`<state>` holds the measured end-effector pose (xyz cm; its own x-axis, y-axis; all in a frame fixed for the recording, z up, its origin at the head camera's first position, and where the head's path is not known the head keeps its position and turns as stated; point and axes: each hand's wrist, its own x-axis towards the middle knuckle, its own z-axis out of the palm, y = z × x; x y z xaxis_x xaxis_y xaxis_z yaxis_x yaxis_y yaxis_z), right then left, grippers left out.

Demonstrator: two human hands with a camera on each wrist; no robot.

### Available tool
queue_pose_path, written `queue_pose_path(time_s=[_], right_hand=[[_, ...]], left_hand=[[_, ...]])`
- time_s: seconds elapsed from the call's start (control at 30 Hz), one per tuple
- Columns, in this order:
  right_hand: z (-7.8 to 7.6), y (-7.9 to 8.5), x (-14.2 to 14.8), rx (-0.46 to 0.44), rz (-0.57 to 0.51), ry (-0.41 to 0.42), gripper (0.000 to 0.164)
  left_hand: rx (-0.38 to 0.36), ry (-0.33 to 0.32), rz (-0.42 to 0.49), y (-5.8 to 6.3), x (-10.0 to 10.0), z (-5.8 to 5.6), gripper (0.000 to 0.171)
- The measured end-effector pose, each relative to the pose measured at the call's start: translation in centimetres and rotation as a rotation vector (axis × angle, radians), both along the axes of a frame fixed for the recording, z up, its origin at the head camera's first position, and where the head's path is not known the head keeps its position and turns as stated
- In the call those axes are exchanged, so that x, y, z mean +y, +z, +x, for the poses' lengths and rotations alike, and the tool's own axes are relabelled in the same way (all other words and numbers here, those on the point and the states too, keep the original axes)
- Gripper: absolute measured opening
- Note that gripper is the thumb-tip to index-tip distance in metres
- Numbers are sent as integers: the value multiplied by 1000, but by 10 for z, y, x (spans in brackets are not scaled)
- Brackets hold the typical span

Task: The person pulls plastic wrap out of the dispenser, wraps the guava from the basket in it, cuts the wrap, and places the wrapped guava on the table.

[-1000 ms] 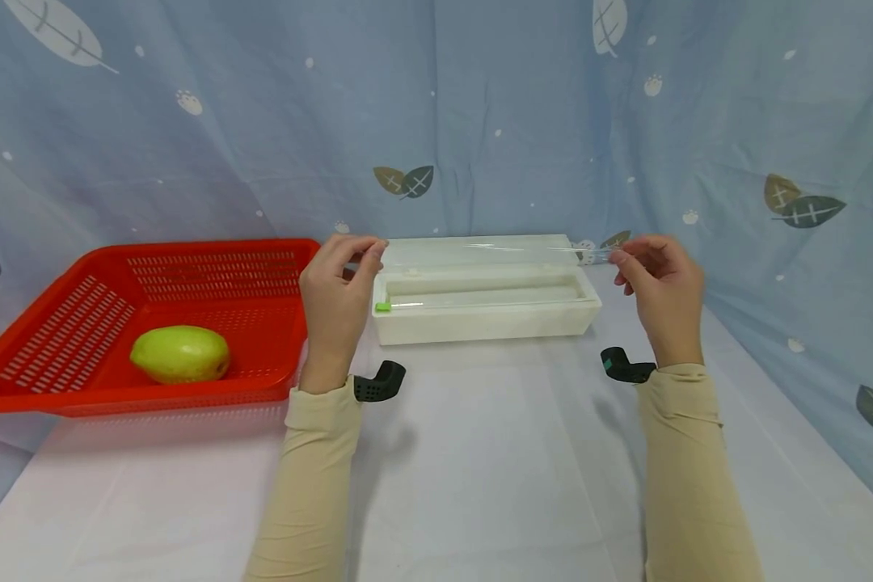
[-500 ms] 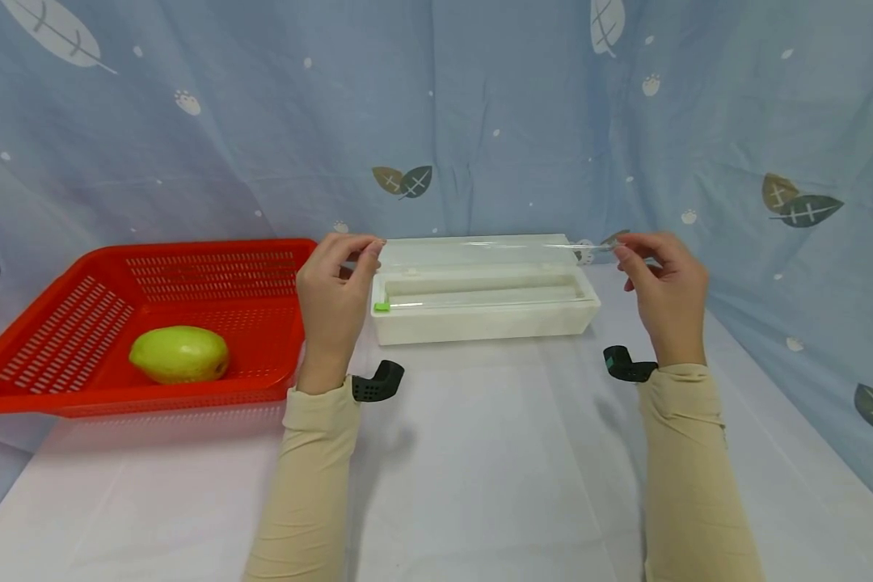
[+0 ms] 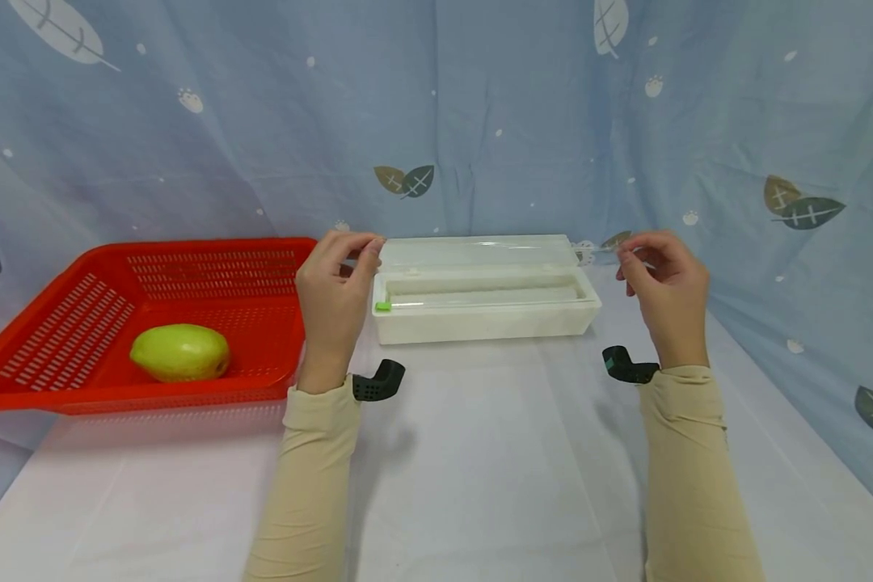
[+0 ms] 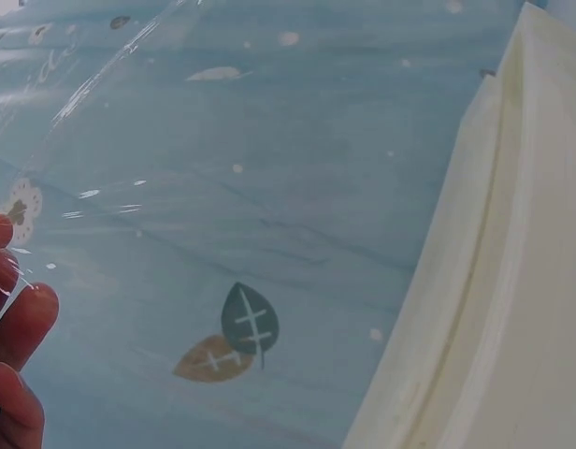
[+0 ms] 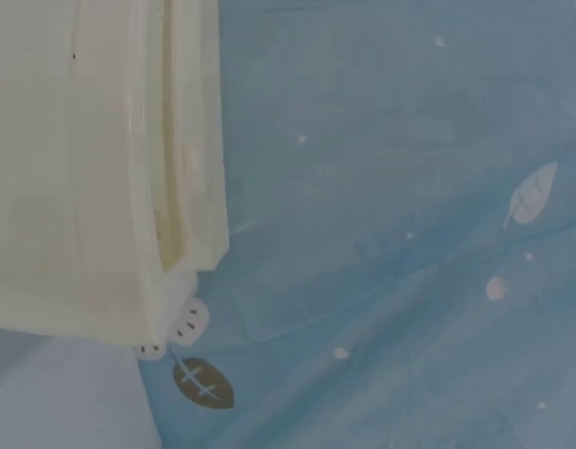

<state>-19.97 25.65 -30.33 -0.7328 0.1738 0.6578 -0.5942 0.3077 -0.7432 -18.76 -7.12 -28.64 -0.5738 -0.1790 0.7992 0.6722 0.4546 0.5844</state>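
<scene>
A sheet of clear cling film [image 3: 509,244] is stretched between the two raised hands, its surface visible mainly by glints. The left hand [image 3: 335,295] pinches its left end between thumb and index finger; in the left wrist view, fingertips [image 4: 31,309] hold the film [image 4: 92,89]. At the other end, the right hand [image 3: 668,295] grips a corner with thumb and forefinger. Behind and below the film stands a white cling film dispenser box [image 3: 480,325], its lid [image 3: 436,253] raised. A green slider [image 3: 383,306] sits at the left of its front rim. Whether film still joins the box cannot be seen.
At the left stands a red plastic basket [image 3: 214,315] with a yellow-green oval fruit [image 3: 180,353] inside, close to the left hand. A white cloth [image 3: 480,453] covers the table. A blue leaf-patterned curtain [image 3: 524,162] hangs behind.
The right hand has shifted slightly to the right, and the film near it looks less bunched. The left hand has barely moved; box, basket and fruit stay in place.
</scene>
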Motion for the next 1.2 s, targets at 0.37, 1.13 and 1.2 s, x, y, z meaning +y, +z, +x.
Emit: queue_pose_path(time_s=[0.37,1.13,1.2], right_hand=[[3,5,-9,-32,181,-114,20],[5,7,-8,4,37,-66,24],[6,9,-10,11,48,-84,23]], left_hand=[[4,4,16,-3,-2,-3,12],[78,-14,-20,3,-2,1,11],[77,-15,-19,4,-2,1,12]])
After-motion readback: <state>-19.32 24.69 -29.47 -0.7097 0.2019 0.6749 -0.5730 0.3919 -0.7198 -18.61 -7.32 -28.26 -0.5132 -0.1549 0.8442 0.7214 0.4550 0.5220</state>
